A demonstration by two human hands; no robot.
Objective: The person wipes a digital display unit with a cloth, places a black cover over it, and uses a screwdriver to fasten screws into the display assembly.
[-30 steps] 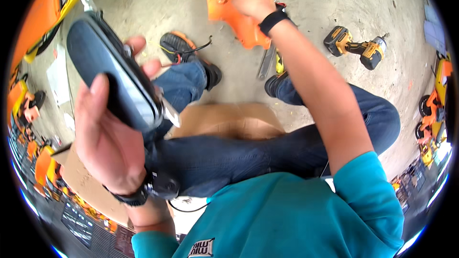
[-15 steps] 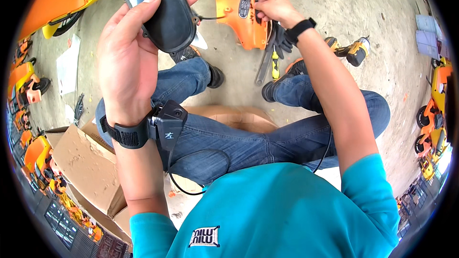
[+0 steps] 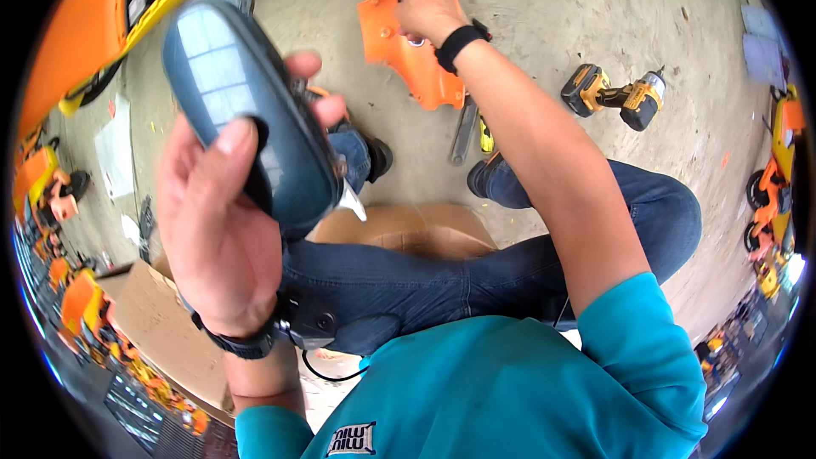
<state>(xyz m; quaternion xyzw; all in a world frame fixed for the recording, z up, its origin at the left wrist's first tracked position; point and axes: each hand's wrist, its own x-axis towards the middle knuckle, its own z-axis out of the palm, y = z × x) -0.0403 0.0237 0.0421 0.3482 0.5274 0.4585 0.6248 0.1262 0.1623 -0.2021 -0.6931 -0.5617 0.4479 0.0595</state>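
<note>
My left hand [image 3: 229,221] is closed around a glossy dark oval part [image 3: 238,68] with metal tabs at its ends, thumb over its face and fingertips at the far side. My right hand [image 3: 429,13] reaches forward to an orange moulded plastic panel [image 3: 382,38] on the floor. Its curled fingers are at a dark slot in the panel; whatever they grip is hidden. A wrench [image 3: 463,136] and a yellow-handled tool [image 3: 485,138] lie just below that panel. A yellow-black cordless power tool [image 3: 637,106] lies to the right.
I sit on cardboard [image 3: 399,229] with bent legs. An orange-yellow vehicle body [image 3: 76,42] stands at upper left. A white sheet [image 3: 113,149] and cardboard box [image 3: 170,331] are on the left; more orange-yellow vehicles [image 3: 765,204] line the right edge.
Compared with half a second ago, my left hand has tilted the oval part and it sits lower in view. My right hand now covers more of the orange panel's middle, hiding its display.
</note>
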